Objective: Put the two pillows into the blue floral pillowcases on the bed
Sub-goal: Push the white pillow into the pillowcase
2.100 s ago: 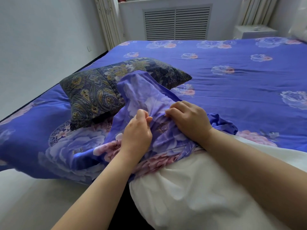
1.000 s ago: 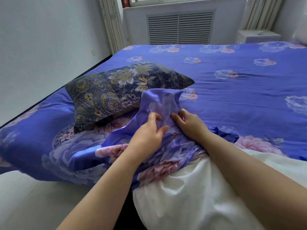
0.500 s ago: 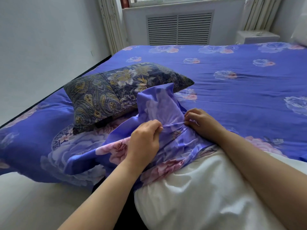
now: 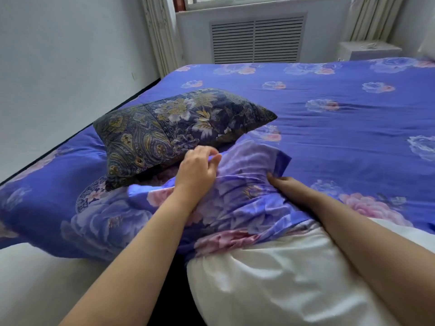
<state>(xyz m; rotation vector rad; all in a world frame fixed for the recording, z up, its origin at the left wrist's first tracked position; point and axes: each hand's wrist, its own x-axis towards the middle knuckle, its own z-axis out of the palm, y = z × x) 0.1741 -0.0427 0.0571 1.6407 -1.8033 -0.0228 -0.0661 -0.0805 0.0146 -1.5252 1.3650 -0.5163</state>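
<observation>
A white pillow lies at the bed's near edge, its far end under a bunched blue floral pillowcase. My left hand pinches the pillowcase's upper left edge. My right hand is pushed inside the pillowcase opening, so only the wrist and a bit of thumb show. A second floral pillowcase lies flat at the bed's near left corner. On it rests a pillow with a dark blue and gold paisley cover.
The bed has a blue sheet with pink and pale flowers. A white wall runs along the left. A radiator grille under a window, curtains and a white box stand behind the bed.
My right hand has gone into the pillowcase and is now hidden by the cloth. My left hand moved up and forward along the pillowcase edge. The raised cloth flap dropped lower.
</observation>
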